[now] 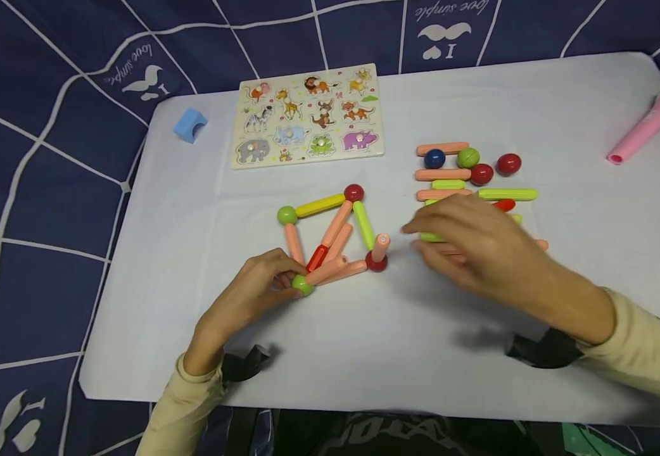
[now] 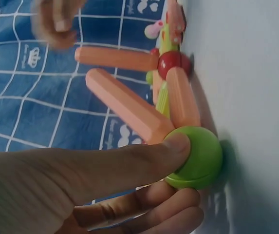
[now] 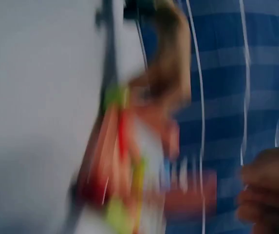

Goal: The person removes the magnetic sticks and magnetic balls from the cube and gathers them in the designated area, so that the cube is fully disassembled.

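Observation:
A flat frame of magnetic sticks and balls [image 1: 336, 234] lies on the white sheet [image 1: 204, 209]. At its near corner my left hand [image 1: 261, 285] pinches a green ball [image 1: 304, 286] between thumb and fingers; the left wrist view shows the thumb [image 2: 129, 170] on that green ball [image 2: 202, 158], with pink sticks [image 2: 129, 105] running off it. A short pink stick [image 1: 382, 246] stands upright on a red ball [image 1: 375, 263]. My right hand [image 1: 472, 244] is blurred, hovering over the loose pile with fingers relaxed. Nothing shows in it.
Loose sticks and balls [image 1: 467, 171] lie at the right. An animal peg puzzle [image 1: 307, 117] lies at the back, a blue block [image 1: 190, 123] at the back left and a pink toy microphone [image 1: 649, 123] at the far right. Dark blue cloth [image 1: 33, 190] surrounds the sheet.

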The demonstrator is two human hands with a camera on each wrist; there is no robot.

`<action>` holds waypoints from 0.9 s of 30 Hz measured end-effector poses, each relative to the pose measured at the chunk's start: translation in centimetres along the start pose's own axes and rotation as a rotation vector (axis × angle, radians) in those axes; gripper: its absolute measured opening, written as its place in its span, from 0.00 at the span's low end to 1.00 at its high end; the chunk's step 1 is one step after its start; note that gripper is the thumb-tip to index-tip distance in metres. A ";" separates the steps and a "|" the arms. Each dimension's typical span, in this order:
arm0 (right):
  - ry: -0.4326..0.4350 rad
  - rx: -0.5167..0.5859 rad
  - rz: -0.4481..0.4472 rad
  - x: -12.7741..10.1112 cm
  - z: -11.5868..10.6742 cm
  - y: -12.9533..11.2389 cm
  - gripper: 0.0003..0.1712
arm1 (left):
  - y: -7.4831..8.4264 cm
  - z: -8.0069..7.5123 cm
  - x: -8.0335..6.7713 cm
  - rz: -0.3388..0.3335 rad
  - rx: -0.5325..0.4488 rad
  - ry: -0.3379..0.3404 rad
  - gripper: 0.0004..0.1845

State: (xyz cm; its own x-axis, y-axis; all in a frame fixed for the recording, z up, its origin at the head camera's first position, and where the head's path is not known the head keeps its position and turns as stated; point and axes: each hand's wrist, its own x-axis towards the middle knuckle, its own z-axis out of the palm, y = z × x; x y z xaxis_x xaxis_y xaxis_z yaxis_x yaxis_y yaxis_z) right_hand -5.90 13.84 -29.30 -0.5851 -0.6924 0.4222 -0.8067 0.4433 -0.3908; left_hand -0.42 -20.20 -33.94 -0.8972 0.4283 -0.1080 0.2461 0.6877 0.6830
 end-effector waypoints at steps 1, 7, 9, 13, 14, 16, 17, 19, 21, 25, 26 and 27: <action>-0.048 -0.020 -0.058 1.1 0.7 -1.3 0.20 | 0.1 0.1 0.1 0.002 0.000 -0.001 0.18; -0.285 -0.293 -0.233 5.2 5.9 -5.0 0.17 | 0.7 0.6 0.5 0.005 0.010 -0.002 0.16; -0.319 -0.346 -0.253 5.7 6.8 -5.2 0.13 | 0.7 0.6 0.4 0.015 0.012 0.006 0.17; -0.353 -0.354 -0.254 5.9 7.3 -5.7 0.10 | 0.7 0.4 0.4 0.021 0.019 0.027 0.17; -0.356 -0.346 -0.246 5.8 7.3 -5.7 0.09 | 0.7 0.4 0.4 0.018 0.020 0.028 0.18; -0.364 -0.331 -0.234 5.6 7.4 -5.7 0.08 | 0.9 0.3 0.6 0.006 0.022 0.026 0.17; -0.367 -0.326 -0.231 5.5 7.4 -5.6 0.08 | 0.9 0.3 0.6 -0.001 0.025 0.025 0.17; -0.372 -0.319 -0.230 5.1 7.4 -5.4 0.07 | 0.9 0.4 0.6 -0.006 0.031 0.021 0.17; -0.371 -0.298 -0.223 4.7 7.3 -5.0 0.07 | 0.9 0.5 0.7 -0.009 0.036 0.016 0.17; -0.366 -0.171 -0.184 3.2 6.3 -4.4 0.10 | 0.8 0.6 0.7 -0.021 0.038 0.011 0.17; -0.366 -0.111 -0.169 2.6 5.9 -4.2 0.12 | 0.7 0.6 0.7 -0.025 0.037 0.009 0.17; -0.364 -0.047 -0.159 2.0 5.4 -3.9 0.13 | 0.7 0.6 0.7 -0.027 0.040 0.007 0.17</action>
State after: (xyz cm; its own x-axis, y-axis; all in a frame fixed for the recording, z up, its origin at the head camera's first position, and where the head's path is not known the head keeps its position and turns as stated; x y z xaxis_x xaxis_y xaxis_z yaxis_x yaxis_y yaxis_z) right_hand -3.46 7.66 -31.37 -0.3915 -0.9072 0.1540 -0.8927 0.3338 -0.3029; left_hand -0.66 -19.08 -33.92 -0.9064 0.4049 -0.1206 0.2359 0.7217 0.6507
